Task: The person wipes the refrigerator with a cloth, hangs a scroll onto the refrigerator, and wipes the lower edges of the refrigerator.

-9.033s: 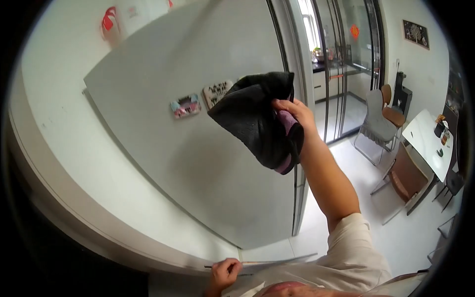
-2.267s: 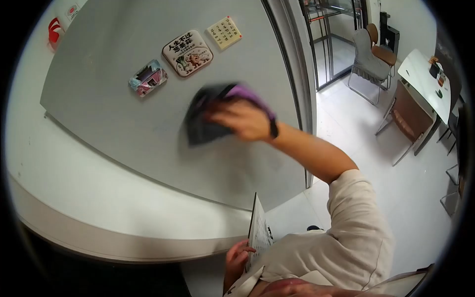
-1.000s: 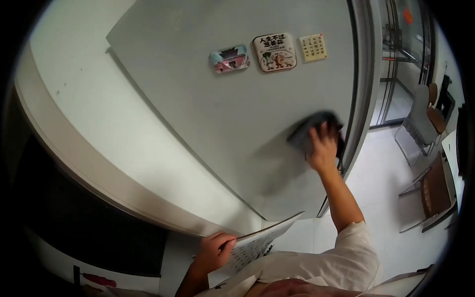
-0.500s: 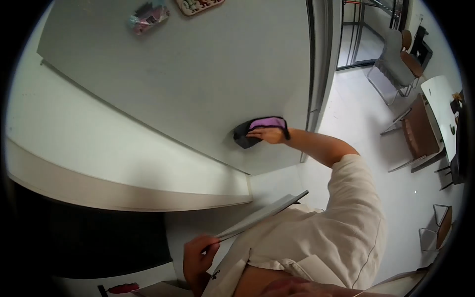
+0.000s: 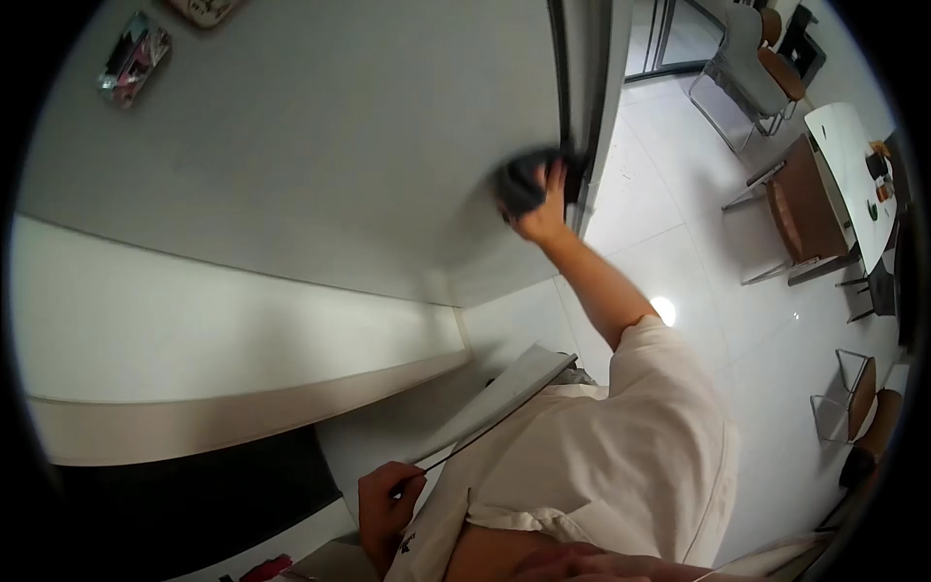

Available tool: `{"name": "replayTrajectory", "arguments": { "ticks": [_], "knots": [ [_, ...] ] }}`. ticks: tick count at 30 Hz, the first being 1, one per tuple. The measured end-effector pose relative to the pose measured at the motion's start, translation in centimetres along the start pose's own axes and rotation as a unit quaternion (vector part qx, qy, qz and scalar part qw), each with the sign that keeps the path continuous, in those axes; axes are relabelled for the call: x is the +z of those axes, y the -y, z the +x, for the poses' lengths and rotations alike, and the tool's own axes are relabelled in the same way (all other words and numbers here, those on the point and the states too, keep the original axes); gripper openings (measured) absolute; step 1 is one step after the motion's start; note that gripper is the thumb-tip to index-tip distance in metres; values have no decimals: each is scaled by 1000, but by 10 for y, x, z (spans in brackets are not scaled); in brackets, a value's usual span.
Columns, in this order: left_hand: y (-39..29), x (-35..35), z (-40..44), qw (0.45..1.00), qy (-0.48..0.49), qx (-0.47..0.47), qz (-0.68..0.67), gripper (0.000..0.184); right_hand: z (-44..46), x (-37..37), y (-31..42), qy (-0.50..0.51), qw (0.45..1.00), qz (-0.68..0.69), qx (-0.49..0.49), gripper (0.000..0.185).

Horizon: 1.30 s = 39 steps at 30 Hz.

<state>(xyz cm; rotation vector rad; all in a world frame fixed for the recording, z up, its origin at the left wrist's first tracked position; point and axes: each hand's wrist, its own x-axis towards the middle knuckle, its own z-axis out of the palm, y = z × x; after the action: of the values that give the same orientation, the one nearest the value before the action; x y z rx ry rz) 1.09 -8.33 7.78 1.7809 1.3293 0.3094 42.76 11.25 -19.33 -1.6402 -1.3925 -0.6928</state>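
Note:
My right hand (image 5: 545, 210), slightly blurred, is closed on a dark cloth (image 5: 527, 186) and presses it against a broad grey surface (image 5: 339, 126), close to the dark strip (image 5: 557, 78) along its right edge. Part of the cloth is hidden by my fingers. Low in the view, beside my shirt, my left hand (image 5: 386, 500) is closed on the near end of a flat grey panel (image 5: 495, 407) with a thin dark edge. What this panel belongs to, I cannot tell.
At the upper left lie a clear bag with pink contents (image 5: 134, 60) and a patterned object (image 5: 206, 10). Below the grey surface runs a white face (image 5: 242, 301) above a dark recess (image 5: 194, 504). To the right stand a brown chair (image 5: 800, 209) and a white table (image 5: 853, 175).
My right hand has moved the cloth up and right to the dark strip, and the cloth's purple part no longer shows. My left hand stays on the panel. The view has shifted.

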Motion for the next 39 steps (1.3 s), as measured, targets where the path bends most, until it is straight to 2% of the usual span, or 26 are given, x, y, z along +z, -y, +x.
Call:
{"name": "replayTrajectory", "arguments": {
  "ticks": [1, 2, 3, 5, 7, 8, 9, 10, 12, 13, 15, 17, 19, 21, 22, 24, 25, 27, 29, 30, 31, 32, 34, 35, 37, 39],
  "knots": [
    [1, 0, -2, 1000, 10, -2, 23, 7, -35, -3, 2, 35, 999, -19, -6, 36],
    [3, -1, -1, 999, 17, 1, 46, 8, -63, -6, -6, 100, 994, 6, -35, 38],
    [4, -2, 2, 997, 24, 6, 71, 9, -89, 7, -17, 137, 990, -2, -22, 41],
    [14, -2, 8, 996, 31, 4, 83, 9, -87, 19, -29, 124, 992, 8, -39, 45],
    [9, -4, 5, 996, 38, -10, 83, 9, -38, 3, -22, 89, 993, 48, -58, 48],
    [2, -2, 9, 997, 35, -9, 73, 9, 0, -11, -18, -2, 993, 21, -112, 50],
    [-3, -1, 11, 997, 34, -10, 63, 9, 38, -23, -10, -83, 988, -9, -126, 51],
    [-4, 1, 14, 998, 25, 1, 54, 8, 93, -55, 11, -183, 976, 28, -113, 47],
    [0, 5, 19, 999, 10, 15, 33, 6, 142, -85, 24, -144, 984, 37, -103, 37],
    [1, 5, 21, 999, 16, 13, 34, 6, 154, -88, 28, -167, 980, 40, -97, 43],
    [2, 6, 28, 999, 21, 12, 31, 6, 152, -87, 35, -176, 981, 38, -77, 48],
    [-3, 6, 31, 998, 38, 0, 50, 8, 104, -55, 27, -170, 985, 35, -21, 53],
    [-9, 10, 30, 997, 46, 3, 61, 9, -3, 0, 8, -18, 1000, 11, 5, 47],
    [-11, 9, 31, 997, 47, 14, 61, 9, -100, 45, -12, 95, 994, 53, 8, 34],
    [-13, 7, 31, 994, 58, 6, 94, 8, -111, 44, -17, 215, 974, 48, 56, 31],
    [-17, 10, 25, 991, 65, -53, 104, 7, -121, 36, -22, 344, 936, 15, 72, 28],
    [-24, 10, 22, 994, 61, -62, 64, 7, -112, 27, -16, 346, 936, -12, 54, 26],
    [-15, 13, 11, 998, 59, -29, 16, 9, -72, -12, -6, 264, 964, -21, -32, 32],
    [9, 18, 4, 999, 45, -13, 0, 8, -18, -18, -7, 162, 985, 21, -53, 41],
    [17, 22, -4, 999, 46, -11, -5, 7, 42, -45, 12, 79, 993, -19, -84, 46],
    [21, 23, -9, 999, 45, -8, 0, 7, 85, -59, 29, -56, 988, -51, -131, 44],
    [23, 23, -8, 999, 46, -2, 7, 8, 135, -74, 45, -155, 971, -5, -180, 38],
    [31, 23, -5, 999, 33, 4, -3, 8, 194, -93, 85, -186, 966, 1, -179, 29],
    [39, 22, -9, 1000, 21, 3, -19, 8, 202, -97, 96, -136, 971, -18, -195, 49],
    [44, 28, -12, 999, 9, 1, -35, 9, 196, -84, 108, -69, 968, -58, -234, 48],
    [52, 29, -17, 1000, 9, 3, -30, 10, 145, -46, 119, 93, 939, 35, -330, 42]
  ]
}}
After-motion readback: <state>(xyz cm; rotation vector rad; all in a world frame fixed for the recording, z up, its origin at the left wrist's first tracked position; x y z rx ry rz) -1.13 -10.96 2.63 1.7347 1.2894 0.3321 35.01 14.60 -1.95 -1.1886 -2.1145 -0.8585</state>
